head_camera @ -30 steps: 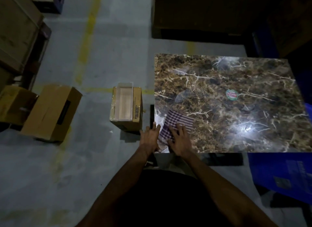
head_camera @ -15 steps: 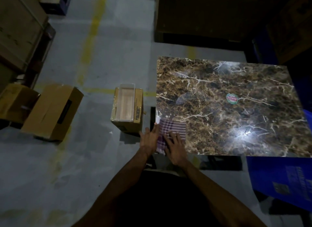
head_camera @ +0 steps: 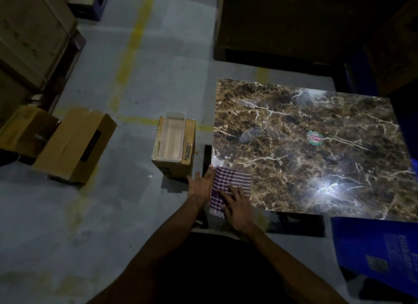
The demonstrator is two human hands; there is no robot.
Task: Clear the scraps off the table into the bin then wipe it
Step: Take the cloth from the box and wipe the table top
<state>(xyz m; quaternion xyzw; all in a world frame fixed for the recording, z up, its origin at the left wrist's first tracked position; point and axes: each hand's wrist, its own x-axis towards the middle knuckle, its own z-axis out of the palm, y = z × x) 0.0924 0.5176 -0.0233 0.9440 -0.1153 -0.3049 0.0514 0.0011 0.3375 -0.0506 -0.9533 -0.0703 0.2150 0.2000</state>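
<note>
Wiping near-left corner of worktop [head_camera: 316, 150]: right hand [head_camera: 237, 207] flat on checked cloth [head_camera: 230, 181], left hand [head_camera: 200, 185] open at edge; bin [head_camera: 173, 143] just left.

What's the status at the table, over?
Left hand open at table edge beside checked cloth. Right hand flat on the cloth, near-left corner. No scraps visible; round sticker mid-table. Open box on floor alongside.

A round sticker [head_camera: 314, 138] sits on the marble table [head_camera: 339, 168], toward three o'clock; its red lettering is too blurred to read. Print on the blue box [head_camera: 382, 254] at five o'clock is likewise illegible.
</note>
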